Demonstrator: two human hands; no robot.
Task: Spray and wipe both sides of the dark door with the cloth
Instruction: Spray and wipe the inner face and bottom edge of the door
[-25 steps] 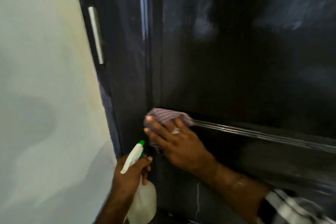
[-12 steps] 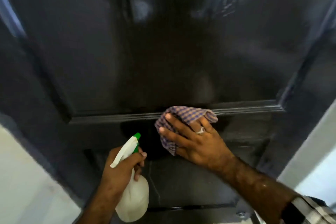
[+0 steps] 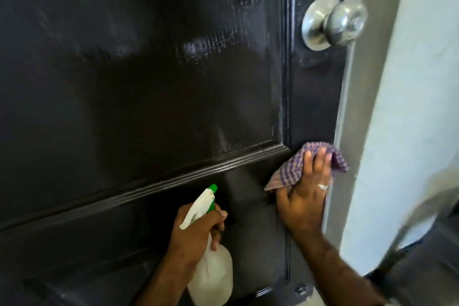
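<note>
Door (image 3: pixel 139 97) fills the head view, dark and glossy, with wet streaks on its upper panel and droplets near the top edge. Knob (image 3: pixel 334 23), silver, sits high on the door's right stile. Moulding (image 3: pixel 173 179) crosses the door on a slant, below and left of the knob.

Right hand (image 3: pixel 304 199) well below the knob, at the door's right edge: fingers fairly straight, pressing the cloth (image 3: pixel 293 169) flat against the door. Cloth purple-checked, bunched, touching the stile just right of the moulding's end. Ring (image 3: pixel 322 186) on one finger.

Left hand (image 3: pixel 196 233) left of and lower than the cloth, fingers curled round the bottle (image 3: pixel 211 278) neck. Nozzle green-tipped, aimed at the door. Bottle body white, hanging below the hand.

Wall (image 3: pixel 409 107), pale, right of the door's edge.
</note>
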